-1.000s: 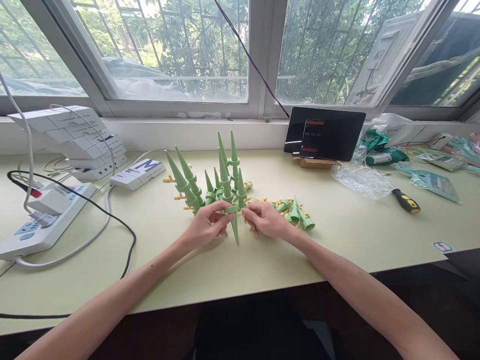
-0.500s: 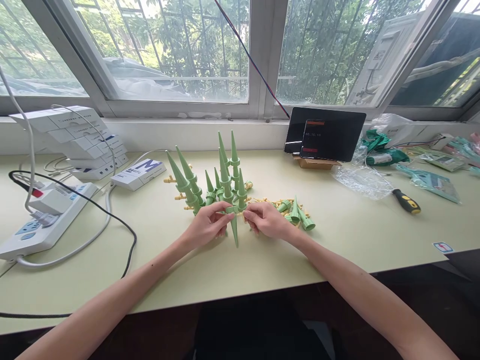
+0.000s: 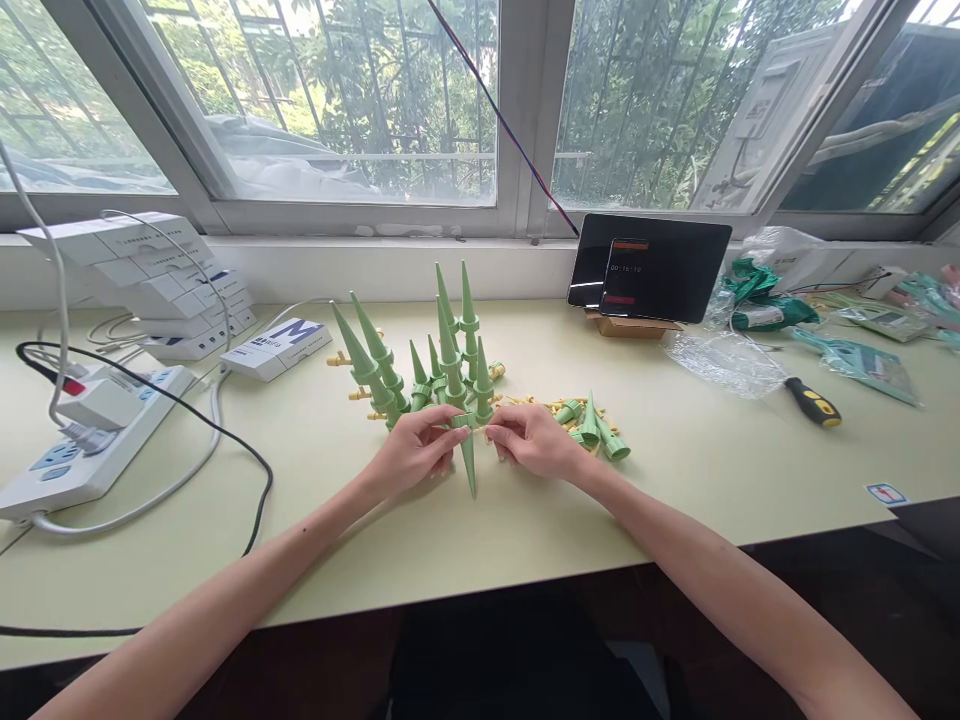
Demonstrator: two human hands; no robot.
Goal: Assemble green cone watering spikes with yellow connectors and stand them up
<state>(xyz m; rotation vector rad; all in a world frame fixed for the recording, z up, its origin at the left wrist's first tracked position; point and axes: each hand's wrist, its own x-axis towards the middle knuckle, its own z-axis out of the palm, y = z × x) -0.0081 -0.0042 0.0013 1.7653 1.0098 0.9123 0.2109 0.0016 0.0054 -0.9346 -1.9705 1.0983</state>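
Pinched in my left hand point(image 3: 424, 440) is a green plastic watering spike point(image 3: 469, 465), its point downward over the table. My right hand point(image 3: 534, 440) is closed on a small yellow valve piece point(image 3: 481, 429), mostly hidden by the fingertips, which reaches the spike's side near its collar. Behind my hands stand several green spikes point(image 3: 450, 365) with their tips up, some with yellow valves point(image 3: 358, 394) at their sides. Beyond my right hand lies a pile of loose green spikes point(image 3: 590, 425) and small yellow parts point(image 3: 559, 405).
White boxes point(image 3: 172, 290) are stacked at the left behind a power strip point(image 3: 97, 440) with cables. A tablet point(image 3: 675, 270) with a phone point(image 3: 626, 280) leaning on it stands at the back. A screwdriver point(image 3: 814, 402) and plastic bags point(image 3: 724, 365) lie to the right.
The spike's tip has shifted very slightly downward. Both hands stay almost in the same place, with the same grip.
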